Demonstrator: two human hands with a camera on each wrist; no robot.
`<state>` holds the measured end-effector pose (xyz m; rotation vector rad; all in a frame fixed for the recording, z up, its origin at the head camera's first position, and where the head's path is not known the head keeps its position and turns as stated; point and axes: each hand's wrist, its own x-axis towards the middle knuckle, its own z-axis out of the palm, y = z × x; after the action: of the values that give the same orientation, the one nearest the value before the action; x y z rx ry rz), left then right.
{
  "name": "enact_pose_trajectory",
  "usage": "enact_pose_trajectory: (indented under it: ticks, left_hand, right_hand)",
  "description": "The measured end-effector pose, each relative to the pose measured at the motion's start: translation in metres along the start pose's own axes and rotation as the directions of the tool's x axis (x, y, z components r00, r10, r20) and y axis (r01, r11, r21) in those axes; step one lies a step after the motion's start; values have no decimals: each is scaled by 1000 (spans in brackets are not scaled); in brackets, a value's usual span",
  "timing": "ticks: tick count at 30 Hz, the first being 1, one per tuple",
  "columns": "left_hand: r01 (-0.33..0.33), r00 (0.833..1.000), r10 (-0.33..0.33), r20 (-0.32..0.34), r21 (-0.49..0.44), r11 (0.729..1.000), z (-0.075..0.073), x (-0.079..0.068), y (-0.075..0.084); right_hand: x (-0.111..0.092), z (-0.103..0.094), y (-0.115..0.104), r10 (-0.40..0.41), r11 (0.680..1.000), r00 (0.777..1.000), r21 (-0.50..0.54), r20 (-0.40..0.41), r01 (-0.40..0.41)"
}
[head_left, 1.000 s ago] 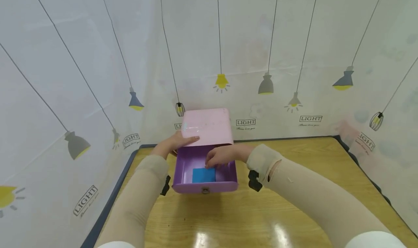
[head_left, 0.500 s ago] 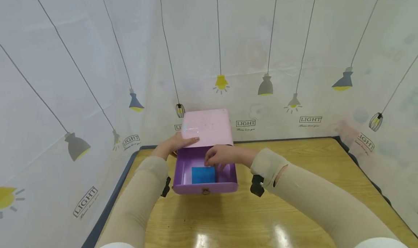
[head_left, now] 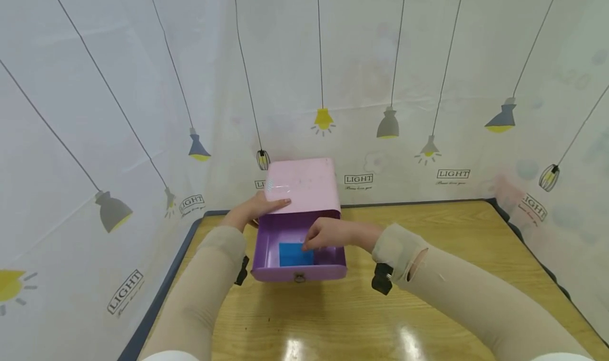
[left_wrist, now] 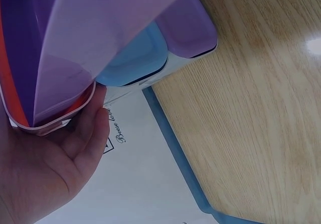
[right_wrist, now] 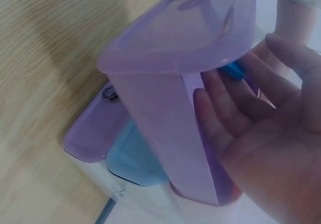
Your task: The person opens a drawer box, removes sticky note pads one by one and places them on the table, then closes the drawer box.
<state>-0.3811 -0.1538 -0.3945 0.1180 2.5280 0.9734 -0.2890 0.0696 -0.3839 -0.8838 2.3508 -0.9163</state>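
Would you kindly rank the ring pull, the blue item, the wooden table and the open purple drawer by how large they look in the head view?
From largest to smallest:
1. wooden table
2. open purple drawer
3. blue item
4. ring pull

The drawer [head_left: 272, 274] is purple, the item [head_left: 291, 255] inside blue, the cabinet [head_left: 304, 182] pink.

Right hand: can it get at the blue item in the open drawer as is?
Likely yes: the purple drawer is pulled out, its top open, with the right hand at the blue item. The left hand, on the pink cabinet, isn't blocking.
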Motion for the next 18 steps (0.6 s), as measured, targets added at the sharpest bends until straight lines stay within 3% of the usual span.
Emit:
enact_pose_trajectory:
  ticks: [7, 18]
  left_hand:
    - [10, 1000, -10, 4, -16, 1000, 0, -1, -1]
    - [14, 1000, -14, -2, 2, 1000, 0, 3, -2]
  right_hand:
    - [-12, -4, 4, -64, 995, 996, 79, -62, 69]
    - [-35, -15, 13, -63, 980, 982, 174, -176, 94]
